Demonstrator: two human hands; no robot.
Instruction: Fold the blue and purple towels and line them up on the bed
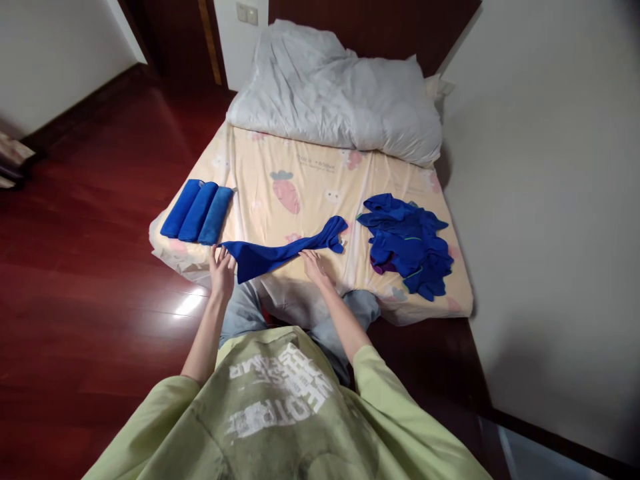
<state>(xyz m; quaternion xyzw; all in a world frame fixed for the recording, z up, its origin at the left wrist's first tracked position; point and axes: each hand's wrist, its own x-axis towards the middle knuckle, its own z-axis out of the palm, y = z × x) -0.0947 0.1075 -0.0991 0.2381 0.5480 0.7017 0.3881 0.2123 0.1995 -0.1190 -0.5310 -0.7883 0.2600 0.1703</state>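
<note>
A loose blue towel (273, 257) lies stretched across the front of the bed, wide at its left end and bunched at its right end. My left hand (223, 268) pinches its upper left corner. Along the lower edge, near the towel's middle, my right hand (314, 265) has its fingertips closed on the cloth; the thumb is mostly hidden. Just beyond my left hand, several blue rolled towels (197, 212) lie side by side. To the right sits a crumpled heap of blue towels (407, 243), with a purple bit showing at its lower left.
The bed (260, 177) has a pale yellow printed sheet. A bulky white quilt (335, 93) is piled at its head. A white wall (540, 200) stands close on the right, and dark red wooden floor (100, 267) extends on the left.
</note>
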